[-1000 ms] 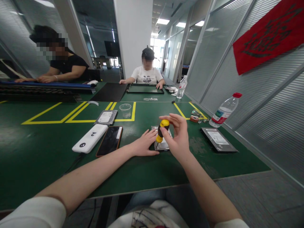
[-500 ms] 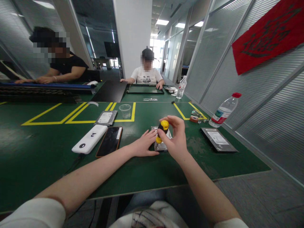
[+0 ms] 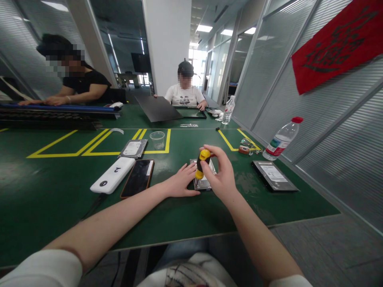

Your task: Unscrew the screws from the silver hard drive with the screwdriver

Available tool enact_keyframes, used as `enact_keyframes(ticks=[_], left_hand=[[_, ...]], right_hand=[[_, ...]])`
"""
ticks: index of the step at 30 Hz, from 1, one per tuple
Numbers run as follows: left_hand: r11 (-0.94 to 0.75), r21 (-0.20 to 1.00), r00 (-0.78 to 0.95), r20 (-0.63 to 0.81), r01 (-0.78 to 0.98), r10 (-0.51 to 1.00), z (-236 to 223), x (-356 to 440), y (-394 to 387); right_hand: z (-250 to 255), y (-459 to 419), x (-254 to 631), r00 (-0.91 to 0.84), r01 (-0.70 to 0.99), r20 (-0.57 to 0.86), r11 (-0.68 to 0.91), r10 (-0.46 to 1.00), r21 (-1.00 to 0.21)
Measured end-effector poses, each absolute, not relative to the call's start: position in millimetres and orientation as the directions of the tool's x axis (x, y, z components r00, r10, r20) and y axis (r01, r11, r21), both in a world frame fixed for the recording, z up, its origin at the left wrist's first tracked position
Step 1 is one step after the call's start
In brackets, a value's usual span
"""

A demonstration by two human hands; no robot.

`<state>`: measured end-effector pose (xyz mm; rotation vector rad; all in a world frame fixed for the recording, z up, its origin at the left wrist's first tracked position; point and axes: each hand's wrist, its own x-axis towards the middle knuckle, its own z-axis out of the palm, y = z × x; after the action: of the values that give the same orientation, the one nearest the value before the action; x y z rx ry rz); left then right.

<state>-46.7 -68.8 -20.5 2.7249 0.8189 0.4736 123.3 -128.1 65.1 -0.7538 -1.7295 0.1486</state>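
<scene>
A silver hard drive point(image 3: 204, 183) lies on the green table in front of me, partly covered by my hands. My left hand point(image 3: 182, 182) rests flat against its left side, fingers spread, with the fingertips on its top. My right hand point(image 3: 221, 171) grips the yellow and black handle of a screwdriver point(image 3: 203, 163) between thumb and fingers. The screwdriver stands nearly upright over the drive's near left part, its shaft pointing down. Whether its tip sits in a screw is too small to tell.
Left of my hands lie a phone point(image 3: 137, 178), a white power bank point(image 3: 113, 175) with a cable, and another hard drive point(image 3: 133, 148). Beyond is a clear plastic cup point(image 3: 157, 140). At right are a third drive point(image 3: 273, 176) and a water bottle point(image 3: 283, 139). Two people sit across.
The screwdriver handle has shifted and tilted slightly left in my right hand. My left hand stays put. Across the table, the person in white has lifted a dark panel and moved it right.
</scene>
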Motion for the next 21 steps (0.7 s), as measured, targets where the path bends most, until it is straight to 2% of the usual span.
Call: enact_keyframes(ticks=[4,8,10,15,17,21], left_hand=[[-0.819,0.314,0.799,0.231,0.479,0.556,-18,-46,-70],[-0.814,0.316,0.796,0.221,0.488,0.563,-17,-46,-71],[-0.812,0.313,0.796,0.215,0.492,0.566,-17,-46,-71],[-0.809,0.307,0.796,0.202,0.501,0.570,-17,-46,-71],[-0.810,0.309,0.797,0.206,0.498,0.568,-16,-46,-71],[-0.809,0.321,0.791,0.222,0.493,0.570,-16,-46,-71]], right_hand=[[64,-129,124,-0.158,0.316,0.802,0.799,0.576,-0.512],[66,-128,123,-0.108,0.441,0.844,0.786,0.526,-0.434],[65,-127,123,-0.086,0.463,0.842,0.770,0.532,-0.439],[56,-127,124,-0.109,0.269,0.793,0.786,0.599,-0.556],[55,-127,124,-0.136,0.242,0.778,0.782,0.614,-0.575],[56,-125,123,-0.134,0.376,0.780,0.760,0.611,-0.530]])
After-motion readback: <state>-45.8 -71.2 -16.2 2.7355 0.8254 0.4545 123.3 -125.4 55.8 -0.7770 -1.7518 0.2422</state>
